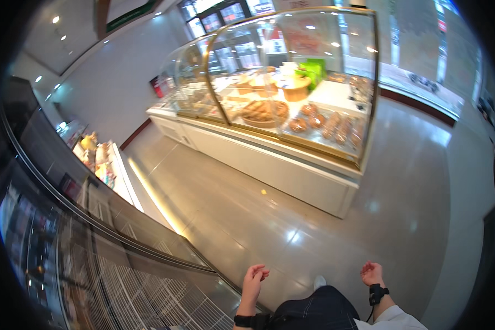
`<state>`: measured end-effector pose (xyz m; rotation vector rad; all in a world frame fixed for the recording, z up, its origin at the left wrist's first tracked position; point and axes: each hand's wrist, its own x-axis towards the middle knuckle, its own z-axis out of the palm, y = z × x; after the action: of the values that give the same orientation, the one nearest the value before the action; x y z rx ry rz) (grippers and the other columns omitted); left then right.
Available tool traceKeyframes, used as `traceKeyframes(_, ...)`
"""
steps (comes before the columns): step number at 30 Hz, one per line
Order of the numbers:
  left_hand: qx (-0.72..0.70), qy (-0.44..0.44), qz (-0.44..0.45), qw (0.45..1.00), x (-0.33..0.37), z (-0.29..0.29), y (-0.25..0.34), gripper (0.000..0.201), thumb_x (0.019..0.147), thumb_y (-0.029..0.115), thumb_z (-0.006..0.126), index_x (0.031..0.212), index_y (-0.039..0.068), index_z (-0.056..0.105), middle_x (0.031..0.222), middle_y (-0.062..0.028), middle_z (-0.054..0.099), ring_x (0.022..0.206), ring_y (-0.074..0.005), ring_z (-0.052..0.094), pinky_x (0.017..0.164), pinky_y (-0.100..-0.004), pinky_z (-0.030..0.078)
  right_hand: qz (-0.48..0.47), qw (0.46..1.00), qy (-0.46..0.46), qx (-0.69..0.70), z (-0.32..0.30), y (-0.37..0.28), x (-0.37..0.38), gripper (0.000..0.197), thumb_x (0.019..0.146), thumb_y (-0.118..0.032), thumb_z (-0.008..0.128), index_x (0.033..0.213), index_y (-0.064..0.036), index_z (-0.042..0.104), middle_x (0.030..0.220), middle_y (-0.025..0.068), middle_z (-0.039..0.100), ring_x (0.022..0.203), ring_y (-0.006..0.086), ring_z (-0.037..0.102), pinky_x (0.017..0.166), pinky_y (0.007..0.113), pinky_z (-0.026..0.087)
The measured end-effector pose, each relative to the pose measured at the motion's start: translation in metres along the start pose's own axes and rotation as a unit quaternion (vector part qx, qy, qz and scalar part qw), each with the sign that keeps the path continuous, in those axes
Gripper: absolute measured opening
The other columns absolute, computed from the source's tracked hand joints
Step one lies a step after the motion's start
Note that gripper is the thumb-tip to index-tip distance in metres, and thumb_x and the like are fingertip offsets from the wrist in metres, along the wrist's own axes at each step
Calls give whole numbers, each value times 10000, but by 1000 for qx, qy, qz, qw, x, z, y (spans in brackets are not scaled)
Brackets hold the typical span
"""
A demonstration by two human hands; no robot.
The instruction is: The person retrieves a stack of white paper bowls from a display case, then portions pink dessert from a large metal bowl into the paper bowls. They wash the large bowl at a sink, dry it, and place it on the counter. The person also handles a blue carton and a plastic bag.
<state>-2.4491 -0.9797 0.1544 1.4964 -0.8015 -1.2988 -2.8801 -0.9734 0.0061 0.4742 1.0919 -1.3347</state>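
Note:
Both of my hands hang in the air at the lower edge, away from any surface. My left hand [254, 279] is empty, its fingers loosely bent and the thumb apart from them. Nearest to it is a dark-framed glass display fridge [198, 264] with white wire shelves [148, 294]. My right hand [372, 273] is also empty, with slack, half-curled fingers, over the tiled floor [407, 231]. Each wrist wears a black strap.
Ahead stands a glass-topped bakery counter [269, 159] holding a round basket of bread [264, 113], wrapped loaves [335, 126] and a green bag [313, 71]. A lit shelf of packaged goods [102, 159] runs along the left. A small yellow scrap [263, 192] lies on the floor.

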Motion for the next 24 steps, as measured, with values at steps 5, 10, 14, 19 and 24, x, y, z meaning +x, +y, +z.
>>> traceKeyframes(5,-83,105,34,990,41,-42,27,203,931,104,490,1109,36,559,938,-93,654,854,-170,625,789,-283,495,94,953,-229,-174,251,42,73,147,882,-182,530,940,-70,606,805,39,639,754,196,605,730,340,503)
traceKeyframes(10,-72,92,-20,993,148,-74,42,185,937,96,483,1096,34,556,932,-104,656,833,-158,621,768,-278,497,68,947,-304,-78,402,99,104,186,898,-183,539,990,-39,611,845,69,644,803,208,612,788,334,502)
traceKeyframes(14,-26,36,0,999,274,-92,82,197,927,72,481,1108,33,549,977,-86,641,883,-149,603,800,-273,482,119,967,-195,-117,436,133,152,215,898,-183,508,1024,-41,610,893,70,631,846,206,606,807,336,492)
traceKeyframes(19,122,-90,29,988,450,-89,109,292,881,20,494,1172,16,521,1147,-108,583,1073,-191,549,899,-311,445,43,959,-130,-248,473,156,265,243,922,-235,471,1007,-42,593,902,78,637,858,204,610,800,346,493)
traceKeyframes(24,254,-113,98,956,577,-58,57,400,829,15,529,1227,14,494,1243,-144,522,1181,-276,483,977,-375,400,-22,991,32,-130,452,172,448,364,941,-365,467,1098,-37,482,995,152,612,816,262,613,741,388,527)
